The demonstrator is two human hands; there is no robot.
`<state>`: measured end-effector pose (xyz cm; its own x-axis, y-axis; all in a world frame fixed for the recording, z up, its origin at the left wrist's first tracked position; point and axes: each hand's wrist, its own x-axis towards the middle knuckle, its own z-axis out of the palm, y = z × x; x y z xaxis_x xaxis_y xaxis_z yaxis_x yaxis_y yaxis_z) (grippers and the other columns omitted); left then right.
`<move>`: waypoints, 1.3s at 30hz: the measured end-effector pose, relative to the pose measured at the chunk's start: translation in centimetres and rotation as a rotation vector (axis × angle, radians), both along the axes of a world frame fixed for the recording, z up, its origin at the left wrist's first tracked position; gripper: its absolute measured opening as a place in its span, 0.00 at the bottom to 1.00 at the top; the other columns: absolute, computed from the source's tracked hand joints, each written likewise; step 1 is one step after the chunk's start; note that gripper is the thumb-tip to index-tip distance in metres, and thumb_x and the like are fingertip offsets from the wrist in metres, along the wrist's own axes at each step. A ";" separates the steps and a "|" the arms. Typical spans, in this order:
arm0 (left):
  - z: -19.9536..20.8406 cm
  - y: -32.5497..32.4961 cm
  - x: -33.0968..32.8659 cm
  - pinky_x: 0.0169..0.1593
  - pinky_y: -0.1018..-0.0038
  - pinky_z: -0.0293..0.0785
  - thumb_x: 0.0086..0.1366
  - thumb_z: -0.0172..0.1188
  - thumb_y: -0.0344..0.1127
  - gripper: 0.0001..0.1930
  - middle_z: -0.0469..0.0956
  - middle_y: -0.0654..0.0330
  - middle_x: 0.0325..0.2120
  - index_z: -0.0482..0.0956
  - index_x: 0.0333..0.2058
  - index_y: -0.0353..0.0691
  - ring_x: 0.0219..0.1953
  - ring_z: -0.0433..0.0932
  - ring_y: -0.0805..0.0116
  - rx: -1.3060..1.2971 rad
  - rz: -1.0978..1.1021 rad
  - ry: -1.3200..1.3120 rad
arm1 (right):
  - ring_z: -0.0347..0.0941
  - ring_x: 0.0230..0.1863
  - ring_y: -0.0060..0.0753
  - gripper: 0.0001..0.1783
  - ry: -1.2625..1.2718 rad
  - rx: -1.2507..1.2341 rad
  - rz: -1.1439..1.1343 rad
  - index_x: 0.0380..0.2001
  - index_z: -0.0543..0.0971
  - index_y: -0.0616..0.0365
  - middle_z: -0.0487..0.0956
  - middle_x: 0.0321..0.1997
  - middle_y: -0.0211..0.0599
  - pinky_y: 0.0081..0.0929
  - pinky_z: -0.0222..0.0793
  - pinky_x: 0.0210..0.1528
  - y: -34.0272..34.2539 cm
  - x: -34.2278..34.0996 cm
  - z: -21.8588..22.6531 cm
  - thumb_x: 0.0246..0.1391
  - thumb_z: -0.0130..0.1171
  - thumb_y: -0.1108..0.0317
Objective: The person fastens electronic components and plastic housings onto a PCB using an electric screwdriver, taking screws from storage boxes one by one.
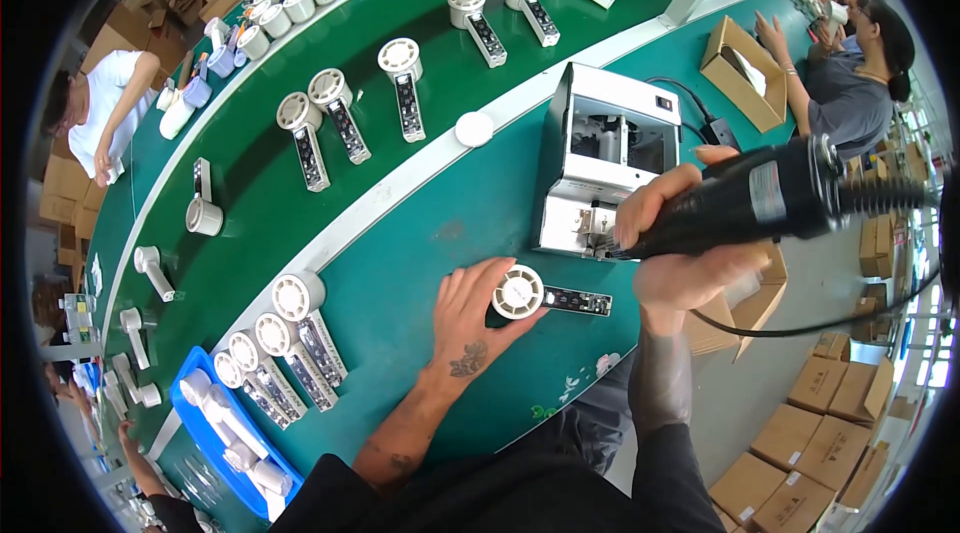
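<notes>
My left hand (476,315) is closed around the round white head of a handheld fan (517,293), which rests on the green bench. The fan's handle lies open to the right, with a dark circuit board (578,302) showing in it. My right hand (690,233) grips a black electric screwdriver (745,198), tilted with its tip down and left. That tip is at the front of a white, box-shaped screw feeder (600,178); whether it touches a screw is too small to see. A coiled black cord (885,196) runs from the screwdriver's rear.
Several similar fans (400,58) lie on the green conveyor (250,193) beyond the bench. More fans (298,298) stand in a row left of my hand, beside a blue tray (185,378) of white parts. A cardboard box (745,78) sits behind the feeder. Other people work around the line.
</notes>
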<state>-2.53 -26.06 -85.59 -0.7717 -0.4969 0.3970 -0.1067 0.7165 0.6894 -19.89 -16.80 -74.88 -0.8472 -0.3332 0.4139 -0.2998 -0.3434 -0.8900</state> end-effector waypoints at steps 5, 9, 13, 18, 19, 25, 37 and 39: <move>0.4 0.1 -0.9 0.48 0.65 0.70 0.48 0.80 0.39 0.33 0.80 0.58 0.49 0.78 0.53 0.38 0.45 0.77 0.58 0.023 0.009 -0.016 | 0.63 0.11 0.32 0.59 -0.154 -0.099 0.052 0.59 0.62 0.55 0.64 0.16 0.34 0.30 0.63 0.14 0.7 0.6 -0.1 0.46 0.37 0.09; 0.5 0.2 -1.5 0.50 0.65 0.70 0.48 0.80 0.39 0.33 0.80 0.58 0.49 0.78 0.53 0.39 0.46 0.77 0.58 0.032 0.005 -0.027 | 0.64 0.11 0.33 0.59 -0.222 -0.160 0.109 0.57 0.62 0.55 0.66 0.16 0.35 0.30 0.64 0.15 0.2 2.0 -0.7 0.46 0.38 0.10; 0.5 0.5 -1.8 0.51 0.65 0.69 0.48 0.80 0.40 0.34 0.80 0.58 0.50 0.77 0.54 0.39 0.47 0.77 0.58 0.039 0.009 -0.042 | 0.64 0.13 0.32 0.60 -0.201 -0.007 0.158 0.57 0.59 0.56 0.66 0.17 0.36 0.30 0.65 0.18 -0.1 1.6 -1.6 0.44 0.39 0.09; 0.2 0.5 -2.3 0.51 0.64 0.69 0.48 0.79 0.40 0.34 0.80 0.58 0.51 0.77 0.54 0.39 0.47 0.76 0.57 0.057 0.012 -0.053 | 0.63 0.14 0.32 0.59 -0.249 -0.044 0.177 0.57 0.60 0.55 0.67 0.18 0.35 0.30 0.63 0.18 -0.2 1.1 -3.2 0.44 0.40 0.09; 0.3 0.5 -2.4 0.50 0.64 0.69 0.48 0.79 0.40 0.34 0.80 0.57 0.51 0.77 0.54 0.39 0.46 0.76 0.57 0.053 0.010 -0.050 | 0.63 0.14 0.32 0.59 -0.245 -0.080 0.214 0.56 0.60 0.54 0.67 0.18 0.35 0.29 0.63 0.18 -0.2 1.1 -3.3 0.44 0.39 0.08; 0.4 0.5 -3.5 0.49 0.63 0.70 0.48 0.79 0.39 0.34 0.79 0.56 0.50 0.77 0.54 0.38 0.46 0.76 0.55 0.059 -0.012 -0.037 | 0.64 0.14 0.31 0.55 -0.209 -0.109 0.271 0.49 0.63 0.53 0.67 0.18 0.35 0.29 0.63 0.18 0.1 0.6 -3.9 0.44 0.39 0.09; 0.0 1.5 -4.7 0.50 0.63 0.71 0.49 0.79 0.40 0.34 0.79 0.56 0.50 0.77 0.53 0.38 0.46 0.77 0.56 0.033 0.002 -0.061 | 0.65 0.12 0.31 0.56 -0.026 -0.422 -0.068 0.57 0.63 0.52 0.68 0.17 0.33 0.29 0.65 0.14 2.2 -4.0 1.0 0.48 0.40 0.11; 0.1 1.4 -4.6 0.50 0.63 0.71 0.49 0.79 0.40 0.34 0.79 0.56 0.50 0.77 0.54 0.38 0.46 0.77 0.56 0.024 0.002 -0.053 | 0.64 0.11 0.29 0.57 -0.017 -0.173 -0.087 0.57 0.61 0.56 0.67 0.16 0.34 0.27 0.63 0.14 0.7 -4.6 0.3 0.48 0.38 0.11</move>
